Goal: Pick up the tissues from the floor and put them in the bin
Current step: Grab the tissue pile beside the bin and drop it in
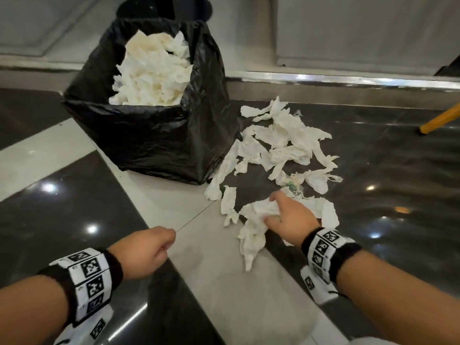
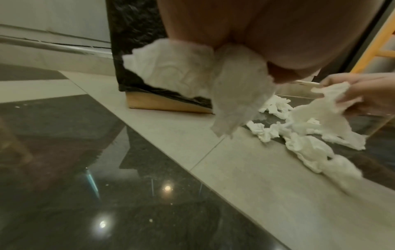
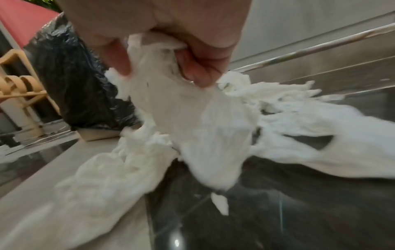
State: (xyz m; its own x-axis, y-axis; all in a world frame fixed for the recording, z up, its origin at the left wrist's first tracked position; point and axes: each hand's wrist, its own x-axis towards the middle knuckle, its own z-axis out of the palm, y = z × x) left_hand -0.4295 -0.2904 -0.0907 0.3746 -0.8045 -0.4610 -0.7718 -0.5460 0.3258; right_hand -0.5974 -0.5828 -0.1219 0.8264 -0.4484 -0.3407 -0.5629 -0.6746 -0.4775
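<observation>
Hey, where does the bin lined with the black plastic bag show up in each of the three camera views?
Head: the black-bagged bin stands upper centre-left, heaped with white tissues.
Left wrist: its side fills the upper centre, behind the left hand, which holds a tissue.
Right wrist: it sits at the left, behind the right hand gripping a tissue.
Shared landmark: the scattered white tissues on the floor right beside the bin.

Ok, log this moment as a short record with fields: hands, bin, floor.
left hand: grips a tissue wad, held clear of the floor
right hand: grips a tissue bunch at the near edge of the pile
bin: black-lined, open, heaped with tissues
floor tissues: many scattered to the right of the bin
</observation>
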